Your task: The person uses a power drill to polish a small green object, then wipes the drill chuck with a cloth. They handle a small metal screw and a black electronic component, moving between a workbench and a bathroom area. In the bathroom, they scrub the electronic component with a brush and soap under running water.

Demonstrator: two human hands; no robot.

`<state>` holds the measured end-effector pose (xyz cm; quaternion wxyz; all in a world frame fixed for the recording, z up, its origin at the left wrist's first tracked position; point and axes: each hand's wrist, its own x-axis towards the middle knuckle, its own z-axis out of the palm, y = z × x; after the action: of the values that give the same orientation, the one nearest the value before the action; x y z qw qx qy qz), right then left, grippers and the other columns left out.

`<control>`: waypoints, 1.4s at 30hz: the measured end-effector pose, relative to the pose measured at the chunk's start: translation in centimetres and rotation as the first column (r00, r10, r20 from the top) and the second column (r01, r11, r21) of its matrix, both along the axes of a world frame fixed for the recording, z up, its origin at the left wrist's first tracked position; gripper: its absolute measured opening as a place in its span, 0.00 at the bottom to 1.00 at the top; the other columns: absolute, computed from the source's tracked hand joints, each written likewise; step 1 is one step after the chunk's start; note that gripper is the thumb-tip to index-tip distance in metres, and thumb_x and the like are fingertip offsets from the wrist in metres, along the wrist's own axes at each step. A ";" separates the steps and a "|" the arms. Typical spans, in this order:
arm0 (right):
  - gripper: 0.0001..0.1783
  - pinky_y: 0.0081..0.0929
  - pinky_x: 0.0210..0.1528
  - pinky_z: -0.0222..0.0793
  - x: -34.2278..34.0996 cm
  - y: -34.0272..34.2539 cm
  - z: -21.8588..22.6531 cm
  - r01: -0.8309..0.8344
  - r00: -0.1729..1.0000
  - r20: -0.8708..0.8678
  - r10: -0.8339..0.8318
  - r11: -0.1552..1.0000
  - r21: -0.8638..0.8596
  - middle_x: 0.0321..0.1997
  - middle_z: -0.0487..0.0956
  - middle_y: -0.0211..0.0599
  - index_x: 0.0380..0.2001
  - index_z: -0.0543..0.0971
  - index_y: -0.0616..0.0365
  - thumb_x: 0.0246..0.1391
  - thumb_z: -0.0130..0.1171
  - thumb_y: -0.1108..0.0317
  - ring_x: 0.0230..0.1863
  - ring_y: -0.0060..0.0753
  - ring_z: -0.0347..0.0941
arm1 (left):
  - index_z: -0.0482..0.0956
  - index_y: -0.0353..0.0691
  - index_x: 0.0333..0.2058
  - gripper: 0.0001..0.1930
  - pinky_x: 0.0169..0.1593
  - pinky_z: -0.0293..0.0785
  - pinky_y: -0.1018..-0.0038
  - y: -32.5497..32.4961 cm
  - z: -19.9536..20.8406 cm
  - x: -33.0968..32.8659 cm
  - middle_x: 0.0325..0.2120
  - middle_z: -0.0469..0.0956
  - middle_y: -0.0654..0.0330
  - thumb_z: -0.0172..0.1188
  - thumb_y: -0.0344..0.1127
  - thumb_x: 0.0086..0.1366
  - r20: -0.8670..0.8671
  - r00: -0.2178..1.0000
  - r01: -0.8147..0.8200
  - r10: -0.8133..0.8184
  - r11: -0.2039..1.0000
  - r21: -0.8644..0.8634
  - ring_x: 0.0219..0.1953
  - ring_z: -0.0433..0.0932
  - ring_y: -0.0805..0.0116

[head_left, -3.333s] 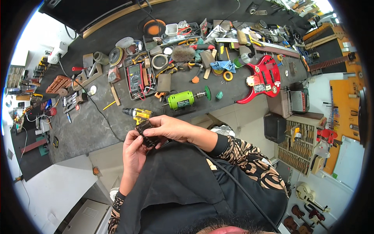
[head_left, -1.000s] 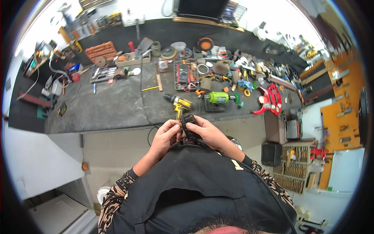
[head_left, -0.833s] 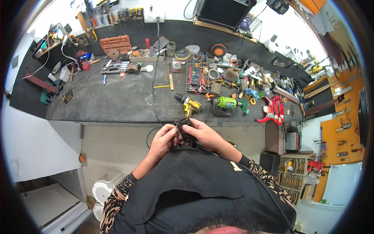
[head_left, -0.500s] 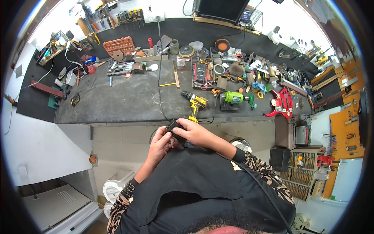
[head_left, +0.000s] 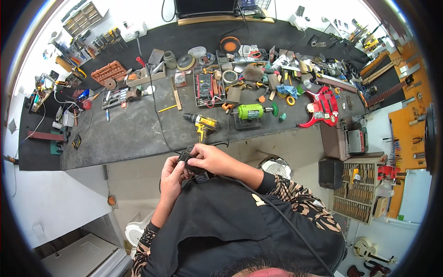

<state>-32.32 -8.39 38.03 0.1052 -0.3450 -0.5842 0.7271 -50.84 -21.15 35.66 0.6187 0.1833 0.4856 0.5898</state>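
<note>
Pinching small black blocky part [head_left: 185, 156] with both left hand [head_left: 171, 178] and right hand [head_left: 211, 159], by near edge of dark grey workbench [head_left: 129, 131]. Noting red-and-black multimeter [head_left: 203, 84] in shallow grey tray [head_left: 199, 103] farther back.

Left hand [head_left: 171, 181]: just below and left of the grip, fingers bent inward and closed on it.
Left thumb [head_left: 178, 170]: pointing up and to the right, its tip pressed at the grip's lower left side.
Left forearm [head_left: 161, 213]: rising steeply to the grip from below and slightly left, bare near the wrist and sleeved farther down.
Right hand [head_left: 210, 158]: just right of the grip, back of the hand facing up, closed over it.
Right thumb [head_left: 196, 162]: stretched leftward across the near side of the grip.
Right forearm [head_left: 250, 174]: slanting in from the lower right, flatter than the left one, sleeved farther back.
</note>
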 end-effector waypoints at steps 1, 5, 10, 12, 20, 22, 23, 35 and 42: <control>0.16 0.34 0.47 0.80 0.4 0.2 -0.5 0.032 0.999 -0.031 -0.032 0.999 0.001 0.44 0.88 0.45 0.50 0.80 0.66 0.69 0.69 0.65 0.45 0.30 0.84 | 0.75 0.37 0.54 0.09 0.40 0.81 0.73 0.2 0.1 0.5 0.40 0.82 0.60 0.57 0.32 0.81 -0.007 1.000 -0.004 0.004 1.000 -0.005 0.34 0.81 0.73; 0.17 0.32 0.47 0.80 1.4 0.9 -0.5 0.042 0.993 -0.108 -0.037 0.998 0.042 0.44 0.88 0.43 0.52 0.79 0.65 0.68 0.70 0.65 0.45 0.28 0.84 | 0.74 0.35 0.53 0.08 0.40 0.81 0.75 0.6 1.1 2.0 0.39 0.81 0.60 0.58 0.31 0.81 -0.058 0.997 -0.060 0.059 0.998 -0.017 0.33 0.81 0.73; 0.16 0.34 0.47 0.80 0.6 1.9 -0.5 -0.025 0.994 -0.093 0.057 0.948 0.318 0.42 0.89 0.45 0.48 0.82 0.67 0.66 0.71 0.65 0.43 0.33 0.86 | 0.75 0.35 0.52 0.08 0.40 0.81 0.71 0.1 1.3 2.4 0.41 0.84 0.57 0.58 0.31 0.79 -0.108 0.975 -0.198 0.197 0.980 -0.003 0.34 0.82 0.69; 0.17 0.36 0.47 0.81 0.1 1.9 0.1 -0.066 0.995 -0.043 0.087 0.930 0.362 0.40 0.90 0.49 0.45 0.83 0.67 0.64 0.73 0.62 0.42 0.39 0.88 | 0.75 0.36 0.52 0.08 0.42 0.80 0.70 -0.5 1.2 2.1 0.42 0.84 0.56 0.57 0.30 0.79 -0.145 0.962 -0.228 0.231 0.973 0.036 0.36 0.82 0.69; 0.25 0.24 0.52 0.77 -0.9 1.9 0.1 -0.169 0.936 -0.298 0.189 0.981 0.092 0.49 0.80 0.29 0.60 0.75 0.61 0.61 0.72 0.78 0.48 0.19 0.78 | 0.76 0.36 0.55 0.12 0.61 0.82 0.67 -0.8 4.1 1.5 0.58 0.78 0.52 0.54 0.20 0.77 -0.181 0.883 -0.368 0.433 0.878 0.306 0.58 0.80 0.65; 0.26 0.25 0.60 0.76 -0.8 1.6 2.0 -0.189 0.911 -0.383 0.154 0.980 -0.057 0.60 0.77 0.31 0.60 0.73 0.59 0.62 0.69 0.83 0.58 0.20 0.77 | 0.77 0.36 0.53 0.15 0.61 0.80 0.71 -1.1 4.7 1.2 0.60 0.78 0.50 0.54 0.15 0.73 -0.190 0.880 -0.358 0.436 0.870 0.338 0.58 0.80 0.66; 0.26 0.26 0.61 0.76 -0.9 1.3 2.1 -0.203 0.904 -0.399 0.155 0.976 -0.081 0.62 0.75 0.32 0.60 0.73 0.59 0.61 0.69 0.83 0.60 0.21 0.76 | 0.77 0.36 0.52 0.15 0.61 0.79 0.71 -1.4 5.1 1.0 0.60 0.78 0.50 0.54 0.13 0.71 -0.214 0.872 -0.348 0.440 0.865 0.361 0.58 0.80 0.66; 0.15 0.33 0.61 0.79 -4.6 1.6 3.5 -0.250 0.913 -0.218 0.345 0.895 0.370 0.56 0.77 0.39 0.52 0.80 0.63 0.62 0.65 0.79 0.56 0.35 0.80 | 0.77 0.35 0.53 0.10 0.58 0.84 0.67 -2.8 4.9 -0.9 0.54 0.80 0.53 0.53 0.21 0.78 -0.163 0.867 -0.424 0.471 0.868 0.257 0.53 0.82 0.68; 0.22 0.33 0.68 0.74 -9.8 -0.4 2.0 -0.307 0.937 -0.099 0.335 0.925 0.222 0.60 0.82 0.40 0.63 0.77 0.64 0.67 0.62 0.77 0.63 0.33 0.79 | 0.76 0.34 0.57 0.13 0.49 0.85 0.71 -5.0 3.3 -5.0 0.43 0.83 0.58 0.58 0.31 0.79 -0.114 0.874 -0.467 0.472 0.881 0.073 0.41 0.85 0.71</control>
<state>-42.14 -8.77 40.02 0.0586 -0.1820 -0.6954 0.6927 -55.84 -26.13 38.99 0.4205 0.1110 0.5414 0.7195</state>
